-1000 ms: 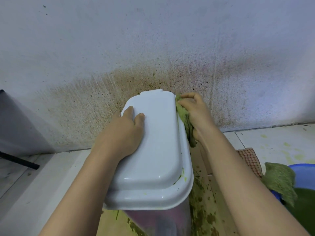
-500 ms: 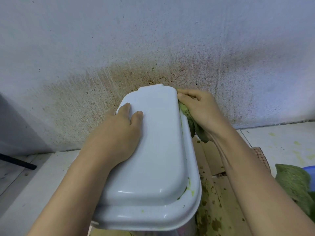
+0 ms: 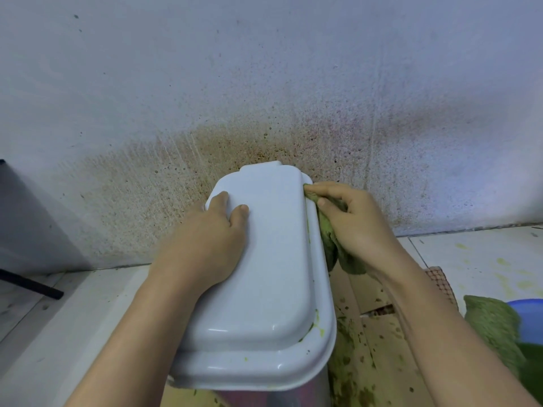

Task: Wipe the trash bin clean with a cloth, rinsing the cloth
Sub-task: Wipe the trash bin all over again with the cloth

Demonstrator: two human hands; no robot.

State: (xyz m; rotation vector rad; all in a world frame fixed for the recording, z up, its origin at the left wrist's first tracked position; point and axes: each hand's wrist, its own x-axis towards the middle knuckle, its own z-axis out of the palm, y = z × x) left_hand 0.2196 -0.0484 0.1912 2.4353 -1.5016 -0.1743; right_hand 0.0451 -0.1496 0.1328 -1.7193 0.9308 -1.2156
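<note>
The trash bin's white lid [image 3: 273, 277] fills the middle of the view, with green smears along its right rim and near corner. My left hand [image 3: 208, 245] rests flat on the lid's left half, fingers straight. My right hand [image 3: 352, 221] grips a green cloth [image 3: 330, 245] and holds it against the lid's far right edge. The cloth hangs down below my palm. Only a strip of the bin body shows under the lid.
A stained white wall [image 3: 264, 98] stands right behind the bin. Soiled cardboard [image 3: 373, 348] lies on the floor to the right. A blue basin [image 3: 529, 321] with a second green cloth [image 3: 493, 327] on its rim sits at the right edge. A dark object [image 3: 29, 224] stands at left.
My right hand with the cloth has shifted slightly along the lid's far right edge. The left hand stays pressed on the lid. The view has moved a little.
</note>
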